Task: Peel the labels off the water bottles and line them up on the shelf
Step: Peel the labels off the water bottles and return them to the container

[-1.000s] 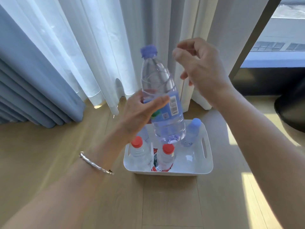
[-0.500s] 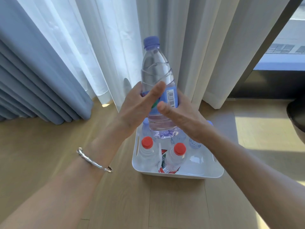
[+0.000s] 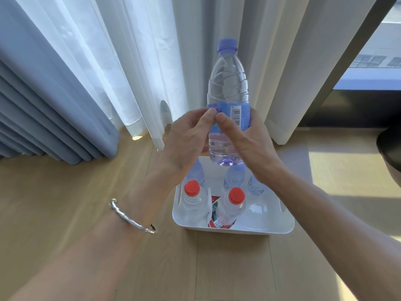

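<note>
A clear water bottle [image 3: 227, 83] with a purple cap is held upright above a white bin [image 3: 234, 228]. A blue label [image 3: 237, 115] with a barcode wraps its middle. My right hand [image 3: 247, 144] grips the bottle around the label and lower body, thumb on the front. My left hand [image 3: 186, 140] touches the label's left edge, thumb and forefinger pinched there. In the bin stand two bottles with red caps [image 3: 192, 187] [image 3: 236, 195] and bottles with purple caps [image 3: 235, 177] behind them, partly hidden by my hands.
The bin sits on a wooden floor [image 3: 86, 203]. White sheer curtains [image 3: 141, 61] and blue drapes [image 3: 43, 94] hang behind it. A window [image 3: 379, 61] is at the upper right, and a dark round object [image 3: 390, 153] sits at the right edge.
My right hand came down from beside the cap and took hold of the bottle around its label. My left hand shifted from gripping the bottle to pinching at the label's edge.
</note>
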Action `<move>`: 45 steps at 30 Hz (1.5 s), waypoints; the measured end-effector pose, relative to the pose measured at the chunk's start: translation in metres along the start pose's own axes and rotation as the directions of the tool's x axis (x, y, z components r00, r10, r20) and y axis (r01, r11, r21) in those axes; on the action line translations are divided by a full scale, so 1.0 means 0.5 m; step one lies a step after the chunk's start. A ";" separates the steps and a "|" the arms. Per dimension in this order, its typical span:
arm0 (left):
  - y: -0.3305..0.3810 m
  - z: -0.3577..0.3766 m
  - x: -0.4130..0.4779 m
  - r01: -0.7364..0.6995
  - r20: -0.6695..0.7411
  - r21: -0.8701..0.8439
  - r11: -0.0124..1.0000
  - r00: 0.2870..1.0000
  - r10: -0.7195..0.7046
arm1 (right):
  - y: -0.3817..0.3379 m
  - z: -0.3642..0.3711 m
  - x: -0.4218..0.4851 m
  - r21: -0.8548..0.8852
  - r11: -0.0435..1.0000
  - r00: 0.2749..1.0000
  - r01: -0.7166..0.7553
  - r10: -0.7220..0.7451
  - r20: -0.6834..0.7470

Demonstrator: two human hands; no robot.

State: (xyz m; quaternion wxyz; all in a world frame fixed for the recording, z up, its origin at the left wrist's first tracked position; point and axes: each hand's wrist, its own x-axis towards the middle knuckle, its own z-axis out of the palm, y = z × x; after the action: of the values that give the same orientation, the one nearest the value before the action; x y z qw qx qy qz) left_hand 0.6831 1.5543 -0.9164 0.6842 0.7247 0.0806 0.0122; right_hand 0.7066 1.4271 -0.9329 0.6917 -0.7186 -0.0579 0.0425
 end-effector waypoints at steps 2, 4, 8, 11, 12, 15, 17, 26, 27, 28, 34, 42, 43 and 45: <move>-0.002 -0.001 0.000 -0.007 -0.003 0.020 1.000 1.000 0.007 | 0.007 0.000 -0.001 -0.023 1.000 1.000 0.001 -0.001 0.019; -0.006 -0.007 0.002 -0.006 -0.012 0.032 0.999 1.000 0.006 | 0.015 0.003 0.001 -0.046 0.999 0.999 0.000 0.002 0.034; -0.008 -0.012 0.000 -0.035 -0.009 0.088 0.996 0.999 0.035 | 0.022 0.011 0.005 -0.064 0.998 0.999 -0.020 0.022 0.035; -0.010 -0.012 0.001 -0.063 0.008 0.108 0.992 0.998 0.062 | 0.022 0.014 0.003 -0.048 0.998 0.999 -0.034 0.035 0.024; -0.011 -0.011 0.002 -0.070 0.003 0.121 0.990 0.998 0.070 | 0.021 0.015 0.003 -0.037 0.999 0.999 -0.039 0.040 0.027; -0.009 -0.004 0.004 -0.089 -0.035 0.186 0.978 0.995 0.097 | 0.018 0.015 0.000 0.002 0.999 0.999 -0.047 0.047 0.027; -0.007 0.004 0.005 -0.080 -0.066 0.213 0.974 0.993 0.096 | 0.013 0.015 -0.002 0.032 0.999 0.999 -0.044 0.044 0.013; -0.012 0.006 0.005 -0.053 -0.130 0.318 0.947 0.987 0.098 | 0.019 0.028 -0.008 0.089 0.992 0.996 -0.084 0.082 0.032; -0.014 0.006 0.004 -0.052 -0.134 0.319 0.946 0.986 0.099 | 0.020 0.028 -0.009 0.096 0.992 0.996 -0.088 0.085 0.035; -0.017 0.005 0.004 -0.047 -0.145 0.323 0.945 0.985 0.099 | 0.020 0.029 -0.010 0.096 0.991 0.996 -0.088 0.084 0.039; -0.023 0.006 0.012 -0.048 -0.204 0.393 0.918 0.969 0.138 | 0.018 0.031 -0.012 0.076 0.994 0.996 -0.084 0.082 0.028; -0.016 0.010 0.007 -0.024 -0.235 0.254 0.967 0.968 0.086 | 0.015 0.020 -0.015 0.067 0.995 0.997 -0.073 0.072 0.022; -0.016 0.009 0.007 -0.021 -0.221 0.220 0.975 0.973 0.071 | 0.014 0.019 -0.015 0.057 0.996 0.997 -0.074 0.073 0.022; -0.016 0.007 0.005 -0.011 -0.209 0.193 0.981 0.976 0.052 | 0.014 0.018 -0.017 0.054 0.996 0.997 -0.073 0.072 0.018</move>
State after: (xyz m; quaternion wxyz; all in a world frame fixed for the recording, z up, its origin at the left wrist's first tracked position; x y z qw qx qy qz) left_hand 0.6854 1.5514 -0.9246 0.5988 0.7826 0.1429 0.0929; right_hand 0.6971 1.4344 -0.9403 0.7085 -0.7008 -0.0360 0.0749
